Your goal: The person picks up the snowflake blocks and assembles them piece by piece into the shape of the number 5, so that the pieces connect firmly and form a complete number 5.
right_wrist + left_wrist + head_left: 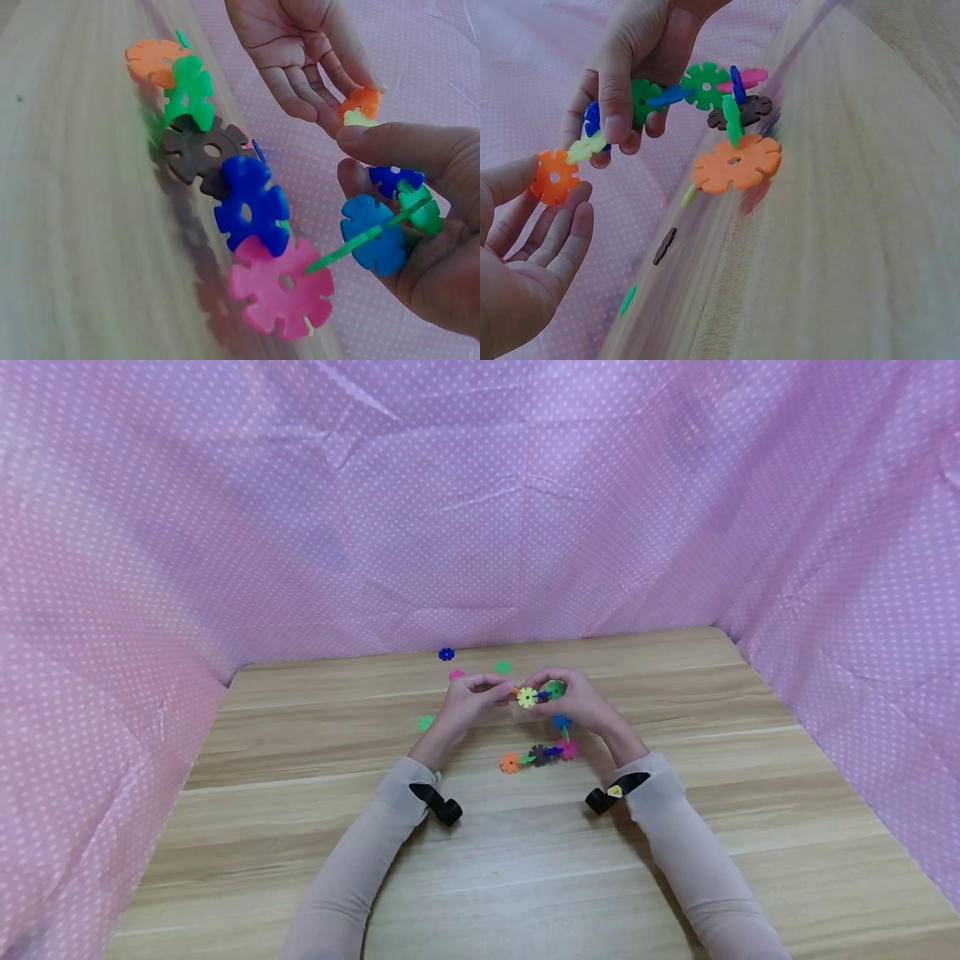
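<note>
A chain of notched, flower-shaped plastic discs hangs between the hands and trails onto the wooden table. My left hand (467, 702) pinches the orange disc (555, 178) at the chain's upper end between thumb and fingers. That disc meets a yellow disc (527, 697). Close to this joint, my right hand (585, 700) grips the chain by the yellow and dark blue discs (395, 180), its thumb over part of them. Below run a lighter blue disc (369, 232), a pink disc (281, 289), a dark brown disc (199, 154) and another orange disc (156, 61).
Loose discs lie beyond and left of the hands: a dark blue disc (447, 654), a green disc (503, 667), a pink disc (456, 675) and another green disc (426, 723). A brown disc (665, 246) shows in the left wrist view. Pink dotted cloth (480, 527) surrounds the table.
</note>
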Available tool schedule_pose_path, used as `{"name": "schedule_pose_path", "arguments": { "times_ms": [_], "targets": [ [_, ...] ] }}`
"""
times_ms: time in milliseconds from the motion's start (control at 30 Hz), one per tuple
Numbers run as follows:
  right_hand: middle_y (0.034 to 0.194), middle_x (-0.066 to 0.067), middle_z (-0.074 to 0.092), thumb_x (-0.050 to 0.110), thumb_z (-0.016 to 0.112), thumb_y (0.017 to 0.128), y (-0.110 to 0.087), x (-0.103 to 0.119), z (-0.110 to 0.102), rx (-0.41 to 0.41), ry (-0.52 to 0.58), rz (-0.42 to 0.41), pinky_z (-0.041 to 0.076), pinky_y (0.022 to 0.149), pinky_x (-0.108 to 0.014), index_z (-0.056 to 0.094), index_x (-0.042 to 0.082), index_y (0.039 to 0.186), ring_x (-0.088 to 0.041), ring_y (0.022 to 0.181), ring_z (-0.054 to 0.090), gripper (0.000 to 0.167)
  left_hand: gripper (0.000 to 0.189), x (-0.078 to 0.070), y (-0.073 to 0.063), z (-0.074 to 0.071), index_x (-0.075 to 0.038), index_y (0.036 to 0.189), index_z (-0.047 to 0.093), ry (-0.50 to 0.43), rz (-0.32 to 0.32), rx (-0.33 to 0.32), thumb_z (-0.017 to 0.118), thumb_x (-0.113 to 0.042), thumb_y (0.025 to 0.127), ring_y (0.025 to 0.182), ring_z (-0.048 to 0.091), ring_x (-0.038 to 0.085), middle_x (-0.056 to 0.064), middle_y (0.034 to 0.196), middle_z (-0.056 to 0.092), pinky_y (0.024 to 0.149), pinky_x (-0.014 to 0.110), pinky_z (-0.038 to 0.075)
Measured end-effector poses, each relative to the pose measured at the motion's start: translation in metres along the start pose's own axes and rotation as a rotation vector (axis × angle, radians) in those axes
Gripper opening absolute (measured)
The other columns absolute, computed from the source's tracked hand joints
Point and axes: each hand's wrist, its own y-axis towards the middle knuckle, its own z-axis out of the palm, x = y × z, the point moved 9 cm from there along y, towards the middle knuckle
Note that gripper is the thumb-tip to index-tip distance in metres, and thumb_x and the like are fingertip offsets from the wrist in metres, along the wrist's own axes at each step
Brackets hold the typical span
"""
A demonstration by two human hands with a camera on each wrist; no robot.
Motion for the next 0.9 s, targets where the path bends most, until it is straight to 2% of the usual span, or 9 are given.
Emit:
{"name": "schedule_pose_path", "arguments": {
  "times_ms": [200,467,667,900],
  "targets": [
    [0.123,-0.016,0.068,0.003,0.080,0.086,0.0000,0.0013,0.0023,0.006,-0.047,-0.026,0.047,0.108,-0.048,0.071,0.003,0.118,-0.032,0.120,0.059,0.033,0.024,-0.0017,-0.0009,0.0005,0.007,0.112,0.071,-0.006,0.004,0.011,0.072,-0.011,0.095,0.089,0.073,0.013,0.003,0.099,0.076,0.103,0.055,0.053],
    [0.112,-0.016,0.064,-0.006,0.082,0.080,0.0014,0.0079,0.0024,-0.035,-0.082,-0.091,0.042,0.105,-0.048,0.064,0.002,0.107,-0.031,0.113,0.056,0.034,0.023,-0.0009,-0.0021,0.0016,0.007,0.113,0.071,-0.003,0.006,0.015,0.071,-0.010,0.097,0.091,0.073,0.013,0.003,0.100,0.075,0.101,0.054,0.055],
    [0.114,-0.014,0.065,-0.001,0.084,0.080,0.0011,0.0064,0.0002,-0.075,-0.096,-0.097,0.040,0.110,-0.049,0.067,0.003,0.107,-0.030,0.115,0.056,0.032,0.025,0.0012,-0.0014,-0.0023,0.006,0.114,0.070,0.004,-0.018,-0.018,0.071,-0.012,0.097,0.089,0.073,0.011,0.008,0.103,0.075,0.102,0.053,0.055],
    [0.112,-0.013,0.069,0.002,0.083,0.082,0.0018,0.0034,0.0033,-0.053,-0.121,-0.091,0.049,0.105,-0.047,0.069,0.005,0.110,-0.029,0.111,0.062,0.031,0.024,0.0036,-0.0023,-0.0041,0.004,0.111,0.072,0.004,-0.028,-0.008,0.074,-0.012,0.094,0.095,0.072,0.015,0.004,0.100,0.076,0.103,0.054,0.053]
  ]
}}
